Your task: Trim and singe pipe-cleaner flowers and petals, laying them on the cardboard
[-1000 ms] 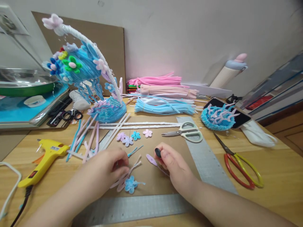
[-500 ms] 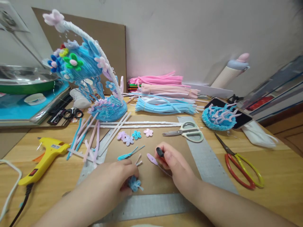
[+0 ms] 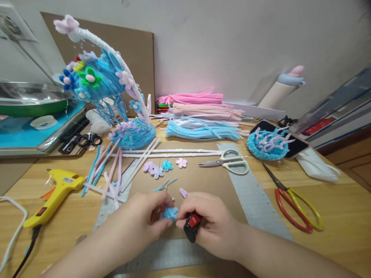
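Note:
Between finger and thumb, my left hand (image 3: 142, 216) pinches a small light-blue pipe-cleaner flower (image 3: 169, 213) low over the brown board. My right hand (image 3: 214, 222) is wrapped round a black-and-red tool (image 3: 192, 227), whose kind I cannot make out. Its finger and thumb tips are pressed together at the flower's right edge; whether they grip it is unclear. A lilac pipe-cleaner petal (image 3: 183, 192) lies just beyond the right hand, partly covered. Blue pipe-cleaner ends (image 3: 165, 186) show past the left hand. Farther up the board lie a blue flower (image 3: 167, 165), a pink flower (image 3: 181, 162) and a lilac flower (image 3: 157, 172).
Pale-handled scissors (image 3: 232, 162) lie on the board, red-and-yellow scissors (image 3: 295, 206) at right. A yellow glue gun (image 3: 55, 195) and loose pipe cleaners (image 3: 108, 170) are at left. Behind stand a blue flowered craft piece (image 3: 101, 77), pipe-cleaner bundles (image 3: 203, 129) and a blue basket-like piece (image 3: 265, 150).
My right hand has moved toward me and left, turning the black-and-red tool downward, and now meets my left hand. The blue flower has been raised and shifted slightly right.

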`<state>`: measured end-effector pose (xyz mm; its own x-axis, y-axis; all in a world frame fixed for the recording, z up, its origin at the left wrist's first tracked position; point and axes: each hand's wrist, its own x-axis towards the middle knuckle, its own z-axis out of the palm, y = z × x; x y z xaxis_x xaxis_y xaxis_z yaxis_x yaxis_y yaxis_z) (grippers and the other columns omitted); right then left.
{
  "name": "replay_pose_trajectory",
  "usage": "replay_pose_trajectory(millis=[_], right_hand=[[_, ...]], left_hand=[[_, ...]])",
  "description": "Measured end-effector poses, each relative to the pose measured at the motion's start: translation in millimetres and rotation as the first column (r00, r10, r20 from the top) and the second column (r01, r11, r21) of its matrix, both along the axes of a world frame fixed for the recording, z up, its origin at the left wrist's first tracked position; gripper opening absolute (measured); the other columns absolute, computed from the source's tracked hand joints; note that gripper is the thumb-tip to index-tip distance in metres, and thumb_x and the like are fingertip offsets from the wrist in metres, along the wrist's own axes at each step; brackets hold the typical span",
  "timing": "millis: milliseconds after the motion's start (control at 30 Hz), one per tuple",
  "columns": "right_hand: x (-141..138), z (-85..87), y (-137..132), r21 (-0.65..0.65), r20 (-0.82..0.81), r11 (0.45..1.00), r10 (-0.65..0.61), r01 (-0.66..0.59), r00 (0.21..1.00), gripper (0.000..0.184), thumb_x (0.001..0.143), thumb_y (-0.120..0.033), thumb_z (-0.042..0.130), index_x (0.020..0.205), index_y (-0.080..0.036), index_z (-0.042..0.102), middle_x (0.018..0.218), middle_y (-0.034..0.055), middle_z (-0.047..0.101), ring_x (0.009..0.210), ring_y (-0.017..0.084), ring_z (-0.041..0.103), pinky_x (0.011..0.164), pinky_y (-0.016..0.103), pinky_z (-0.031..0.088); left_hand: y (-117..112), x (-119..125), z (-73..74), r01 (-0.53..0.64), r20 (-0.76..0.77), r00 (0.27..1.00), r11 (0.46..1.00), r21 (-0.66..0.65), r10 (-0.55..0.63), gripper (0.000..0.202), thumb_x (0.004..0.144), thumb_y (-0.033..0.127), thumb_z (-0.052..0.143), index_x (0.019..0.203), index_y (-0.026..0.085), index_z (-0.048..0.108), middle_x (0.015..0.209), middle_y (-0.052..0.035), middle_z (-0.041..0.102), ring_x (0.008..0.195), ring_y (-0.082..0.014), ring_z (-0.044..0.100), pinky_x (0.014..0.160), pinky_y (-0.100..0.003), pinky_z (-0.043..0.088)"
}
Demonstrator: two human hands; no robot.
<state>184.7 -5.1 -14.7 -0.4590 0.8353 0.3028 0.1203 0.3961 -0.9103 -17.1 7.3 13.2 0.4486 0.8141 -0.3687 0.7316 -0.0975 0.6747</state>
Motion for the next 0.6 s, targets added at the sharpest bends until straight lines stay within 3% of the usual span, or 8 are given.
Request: replay_pose_trajectory(millis=[167,233,333,433,600], right_hand=[[0.8,0.3,1.6,-0.104,-0.093,0.982,-0.170,0.161,0.981,0.006,0.083,-0.018,0.062,0.084,-0.024,0.062,0.073,-0.0011,0.062,0.064,0.013,0.054,0.062,0.028,0.043],[0.4,1.4,4.0,-0.184,-0.129,0.950,-0.277,0.252,0.952,0.003,0.083,-0.021,0.063,0.084,-0.024,0.061,0.074,-0.0012,0.061,0.065,0.013,0.053,0.060,0.027,0.043],[-0.9,1.1,8.6,-0.321,-0.175,0.893,-0.384,0.316,0.907,0.008,0.083,-0.026,0.065,0.082,-0.023,0.058,0.068,-0.0040,0.055,0.057,0.011,0.047,0.053,0.025,0.039],[-2.3,-2.0,11.7,-0.436,-0.229,0.847,-0.432,0.305,0.872,0.015,0.081,-0.032,0.068,0.082,-0.023,0.056,0.061,-0.0084,0.045,0.048,0.007,0.035,0.046,0.023,0.031],[-3.3,-4.9,11.6,-0.538,-0.287,0.800,-0.470,0.266,0.835,0.024,0.076,-0.039,0.074,0.081,-0.023,0.057,0.059,-0.0099,0.041,0.046,0.005,0.030,0.042,0.021,0.025]], left_hand=[[0.0,1.2,-0.6,-0.148,0.250,0.951,0.978,-0.145,0.182,0.028,0.079,0.036,0.062,0.105,0.025,0.062,0.057,0.0083,0.053,0.055,-0.0153,0.053,0.053,-0.026,0.038],[1.1,-0.1,2.5,-0.203,0.297,0.928,0.974,-0.103,0.225,0.035,0.077,0.041,0.066,0.107,0.023,0.062,0.059,0.0069,0.054,0.058,-0.0163,0.055,0.056,-0.027,0.041],[2.8,-3.4,7.5,-0.240,0.307,0.930,0.967,0.089,0.202,0.027,0.083,0.041,0.061,0.103,0.023,0.065,0.066,0.0029,0.061,0.062,-0.0167,0.056,0.059,-0.027,0.043],[3.4,-6.1,9.1,-0.224,0.282,0.946,0.950,0.219,0.159,0.020,0.089,0.038,0.056,0.100,0.024,0.065,0.068,0.0021,0.063,0.059,-0.0157,0.054,0.055,-0.027,0.039],[2.8,-4.1,4.2,-0.137,0.302,0.950,0.971,0.195,0.073,0.017,0.095,0.040,0.051,0.091,0.024,0.059,0.059,0.0031,0.066,0.070,-0.0189,0.063,0.068,-0.030,0.044]])
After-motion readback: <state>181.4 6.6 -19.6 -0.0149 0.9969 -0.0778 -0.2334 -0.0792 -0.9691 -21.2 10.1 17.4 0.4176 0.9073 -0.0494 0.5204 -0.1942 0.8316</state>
